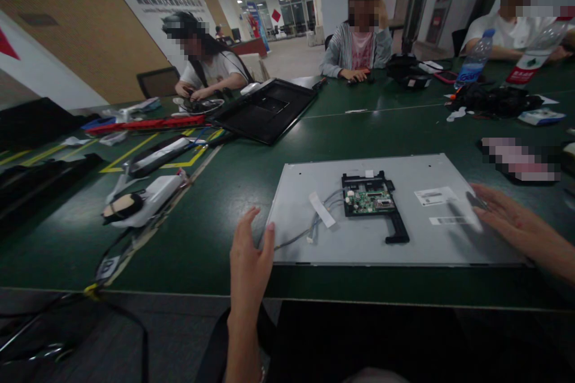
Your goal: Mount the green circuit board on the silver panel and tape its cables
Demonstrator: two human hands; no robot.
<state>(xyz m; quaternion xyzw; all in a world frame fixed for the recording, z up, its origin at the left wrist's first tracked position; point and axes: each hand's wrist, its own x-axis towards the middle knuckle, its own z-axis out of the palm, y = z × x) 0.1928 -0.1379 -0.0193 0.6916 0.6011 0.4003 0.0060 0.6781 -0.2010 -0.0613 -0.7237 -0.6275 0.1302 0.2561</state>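
Observation:
A grey metal monitor back panel [404, 227] lies flat on the green table [233, 191] in front of me. A green circuit board [371, 198] sits in a black bracket at its middle, with thin wires and a strip of white tape [321, 209] to the left. My left hand [249, 263] hovers at the panel's near left corner, fingers stretched and apart, holding nothing. My right hand [516, 224] rests flat over the panel's right edge, fingers extended, beside a white label [435, 195].
A black monitor frame [265, 111] lies further back. A white cable unit [144, 198] and red strip [148, 124] lie to the left. Three other people sit across the table. Water bottles [474, 63] and black gear [498, 99] stand at the far right.

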